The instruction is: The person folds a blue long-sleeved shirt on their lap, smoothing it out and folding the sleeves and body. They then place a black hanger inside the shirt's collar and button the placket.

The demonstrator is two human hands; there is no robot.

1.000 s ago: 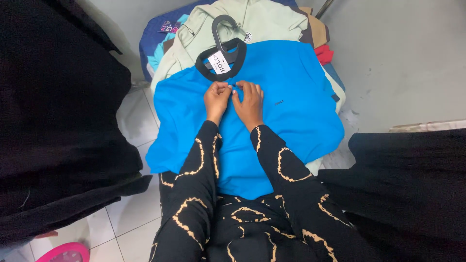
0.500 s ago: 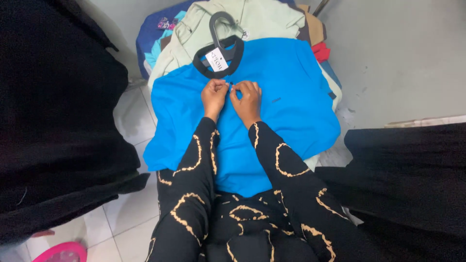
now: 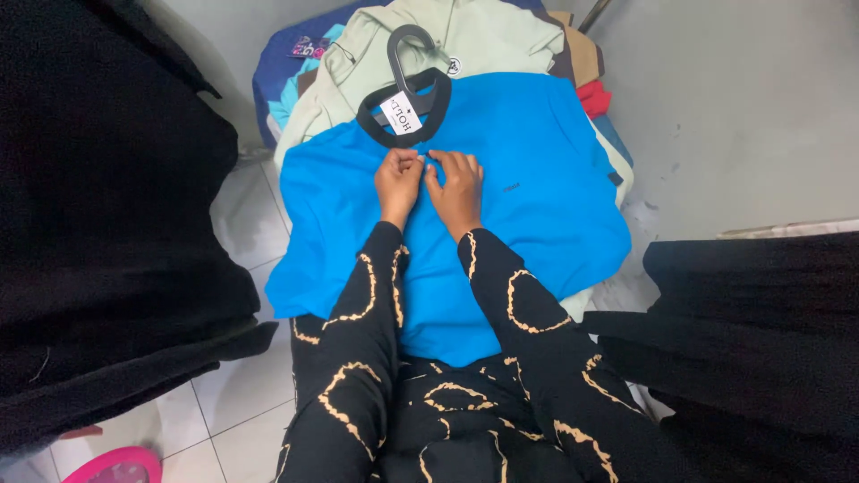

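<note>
A bright blue shirt with a black collar lies spread on a pile of clothes, on a dark grey hanger with a white tag at the neck. My left hand and my right hand rest side by side on the shirt's chest just below the collar. Their fingertips meet and pinch the fabric at the front opening. Both arms wear black sleeves with a tan pattern.
Under the blue shirt lies a pale green garment and more folded clothes, red and brown at the right. Black fabric hangs at the left and lies at the right. A pink object sits on the white tiled floor.
My hands stay at the same spot below the collar, with fingers shifting slightly on the fabric. The view has tilted a little.
</note>
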